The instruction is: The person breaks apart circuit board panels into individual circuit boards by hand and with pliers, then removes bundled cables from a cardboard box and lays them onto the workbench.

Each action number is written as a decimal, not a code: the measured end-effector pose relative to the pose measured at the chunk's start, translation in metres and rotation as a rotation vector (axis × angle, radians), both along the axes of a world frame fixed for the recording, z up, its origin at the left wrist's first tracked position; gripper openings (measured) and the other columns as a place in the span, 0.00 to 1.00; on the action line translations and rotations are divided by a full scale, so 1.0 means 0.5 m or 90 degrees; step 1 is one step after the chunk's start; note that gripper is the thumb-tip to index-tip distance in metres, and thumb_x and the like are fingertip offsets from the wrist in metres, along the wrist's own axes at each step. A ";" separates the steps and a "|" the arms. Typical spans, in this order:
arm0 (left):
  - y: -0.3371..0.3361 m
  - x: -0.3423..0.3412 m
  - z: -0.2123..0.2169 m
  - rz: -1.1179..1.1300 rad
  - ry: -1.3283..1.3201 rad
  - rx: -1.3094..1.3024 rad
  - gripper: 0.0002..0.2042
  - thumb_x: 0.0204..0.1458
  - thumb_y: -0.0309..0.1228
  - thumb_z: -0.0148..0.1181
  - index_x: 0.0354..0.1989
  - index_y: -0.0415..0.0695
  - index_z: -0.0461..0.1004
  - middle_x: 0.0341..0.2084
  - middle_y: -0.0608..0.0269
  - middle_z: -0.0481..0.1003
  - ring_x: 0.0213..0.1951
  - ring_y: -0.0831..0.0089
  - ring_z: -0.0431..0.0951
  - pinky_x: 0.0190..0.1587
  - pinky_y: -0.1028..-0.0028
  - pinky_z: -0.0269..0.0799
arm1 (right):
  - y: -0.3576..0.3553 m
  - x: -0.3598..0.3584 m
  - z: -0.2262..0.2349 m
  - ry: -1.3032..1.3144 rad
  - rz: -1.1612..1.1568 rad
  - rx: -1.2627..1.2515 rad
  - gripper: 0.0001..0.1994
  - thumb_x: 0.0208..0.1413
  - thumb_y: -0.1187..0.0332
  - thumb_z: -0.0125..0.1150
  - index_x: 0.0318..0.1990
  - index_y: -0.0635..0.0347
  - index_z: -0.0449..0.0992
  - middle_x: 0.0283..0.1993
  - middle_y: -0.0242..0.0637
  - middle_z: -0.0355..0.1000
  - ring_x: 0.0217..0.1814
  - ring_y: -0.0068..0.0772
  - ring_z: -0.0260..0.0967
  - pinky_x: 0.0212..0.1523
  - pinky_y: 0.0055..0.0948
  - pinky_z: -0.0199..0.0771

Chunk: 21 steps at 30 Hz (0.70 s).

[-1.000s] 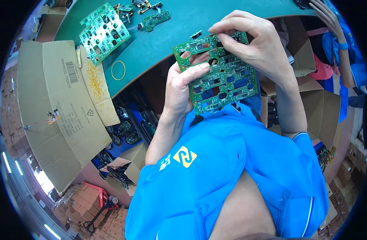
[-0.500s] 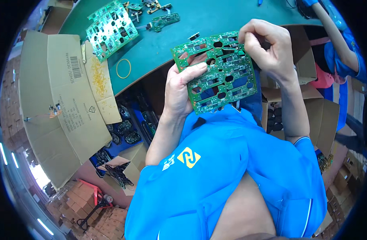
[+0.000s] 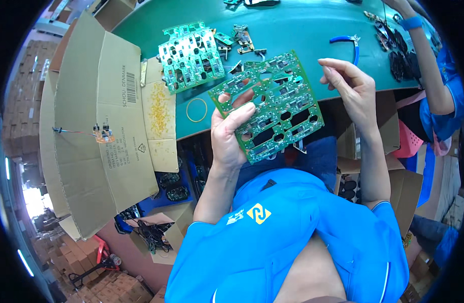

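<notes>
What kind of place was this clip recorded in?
Most likely an electronics assembly workshop. The left hand holds a green circuit board panel, a second panel lies on the green workbench near blue-handled pliers, and cardboard cartons stand alongside.

Left hand point(image 3: 231, 134) covers the circuit panel's point(image 3: 272, 103) lower-left corner; a co-worker's hand point(image 3: 401, 6) is cut off by the top edge.

Circuit panel point(image 3: 272, 103) held above table point(image 3: 303, 30) edge; second panel point(image 3: 190, 55) laid on table, left of it; pliers point(image 3: 347, 41) right; cardboard box point(image 3: 100, 126) placed far left.
</notes>
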<state>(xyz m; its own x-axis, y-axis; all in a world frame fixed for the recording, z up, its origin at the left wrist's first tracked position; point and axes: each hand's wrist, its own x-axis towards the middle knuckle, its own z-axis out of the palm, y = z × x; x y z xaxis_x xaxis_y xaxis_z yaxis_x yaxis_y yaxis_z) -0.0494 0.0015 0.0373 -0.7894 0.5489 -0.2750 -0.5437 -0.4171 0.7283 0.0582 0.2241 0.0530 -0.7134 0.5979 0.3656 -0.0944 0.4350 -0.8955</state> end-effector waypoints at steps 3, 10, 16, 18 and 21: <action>-0.019 -0.025 -0.003 0.015 0.013 0.040 0.26 0.52 0.15 0.54 0.60 0.44 0.61 0.54 0.51 0.74 0.49 0.61 0.79 0.53 0.63 0.77 | 0.015 -0.033 0.020 -0.091 0.106 -0.060 0.09 0.59 0.66 0.67 0.41 0.62 0.82 0.33 0.31 0.77 0.31 0.17 0.67 0.31 0.14 0.67; -0.046 -0.060 0.038 -0.008 0.079 0.062 0.25 0.52 0.15 0.53 0.61 0.44 0.62 0.53 0.51 0.74 0.51 0.60 0.78 0.54 0.62 0.77 | -0.044 -0.137 0.043 -0.062 0.161 -0.001 0.12 0.62 0.62 0.64 0.45 0.62 0.81 0.36 0.31 0.77 0.34 0.16 0.69 0.35 0.13 0.67; -0.060 -0.070 0.051 -0.031 0.061 0.078 0.24 0.52 0.16 0.54 0.60 0.41 0.66 0.53 0.51 0.76 0.51 0.63 0.78 0.55 0.66 0.74 | -0.076 -0.151 0.019 -0.069 0.223 -0.244 0.14 0.63 0.60 0.61 0.45 0.63 0.80 0.36 0.30 0.76 0.36 0.15 0.69 0.38 0.12 0.67; -0.062 -0.070 0.055 -0.052 0.060 0.105 0.22 0.52 0.17 0.55 0.58 0.39 0.70 0.52 0.53 0.77 0.50 0.66 0.79 0.54 0.71 0.73 | -0.084 -0.142 0.014 -0.069 0.239 -0.334 0.15 0.64 0.59 0.61 0.45 0.64 0.79 0.36 0.30 0.75 0.36 0.14 0.68 0.37 0.13 0.66; -0.073 -0.057 0.077 -0.066 0.029 0.098 0.23 0.50 0.19 0.58 0.57 0.38 0.70 0.51 0.53 0.78 0.42 0.71 0.80 0.49 0.75 0.73 | -0.112 -0.117 0.048 -0.069 0.207 -0.360 0.13 0.64 0.63 0.60 0.44 0.64 0.79 0.35 0.30 0.74 0.35 0.15 0.66 0.36 0.14 0.64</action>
<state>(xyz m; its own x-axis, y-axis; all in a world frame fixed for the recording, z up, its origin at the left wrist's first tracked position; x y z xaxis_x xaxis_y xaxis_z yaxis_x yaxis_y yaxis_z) -0.0779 -0.0352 0.0758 -0.7356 0.6613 -0.1468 -0.5583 -0.4691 0.6843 -0.0002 0.1683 0.0772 -0.9048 0.4251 -0.0256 -0.0380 -0.1404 -0.9894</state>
